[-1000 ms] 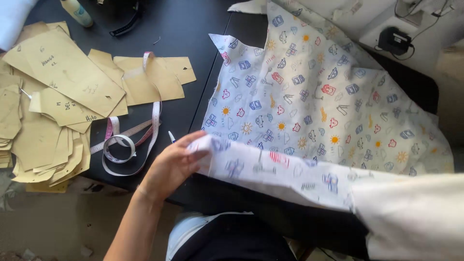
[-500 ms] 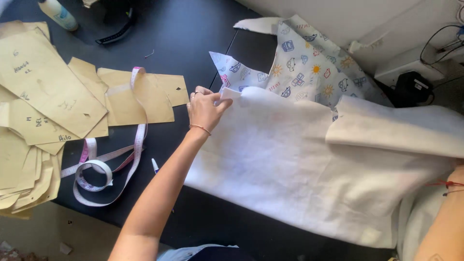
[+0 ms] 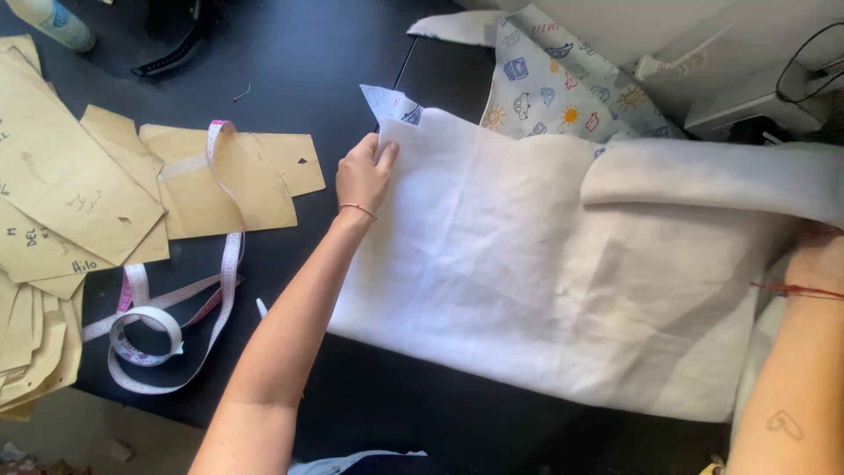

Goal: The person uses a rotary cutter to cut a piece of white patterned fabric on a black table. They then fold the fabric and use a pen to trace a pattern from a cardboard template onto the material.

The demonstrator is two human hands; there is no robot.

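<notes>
far left: tan paper pattern pieces (image 3: pixel 83 198) are lying overlapped on the black table (image 3: pixel 290 62), some w/ handwriting & small notches; a bottle (image 3: pixel 54 19) is showing at the top edge, only partly in frame

tape: pink/white measuring tape (image 3: pixel 149 330) is trailing over the patterns & coiling near the table's front edge, well apart from the cloth

left hand: left hand (image 3: pixel 362 174) is resting at the upper-left corner of the white fabric (image 3: pixel 527 273), fingers curled narrow & pinching or pressing that edge; thin bracelet at the wrist

white fabric: lying spread mostly flat across the table centre, plain side up, a few soft creases; its right part is folded back on itself into a thick roll-like flap near the top right

printed fabric: printed fabric (image 3: pixel 563 97) w/ small coloured motifs is peeking out beyond the white layer at the top, plus a small printed corner just above the left hand

right hand: right forearm (image 3: pixel 791 387) is coming in at the far right; the hand itself is hidden under the folded flap, so can't tell if it's gripping or open

progress (judging): left & middle look laid out & roughly smoothed; looks abt halfway, as the right-side fold is not yet flattened and the top-left corner is not yet squared w/ the print

top right: white machine & cables (image 3: pixel 791 70) are sitting beyond the cloth, untouched
</notes>
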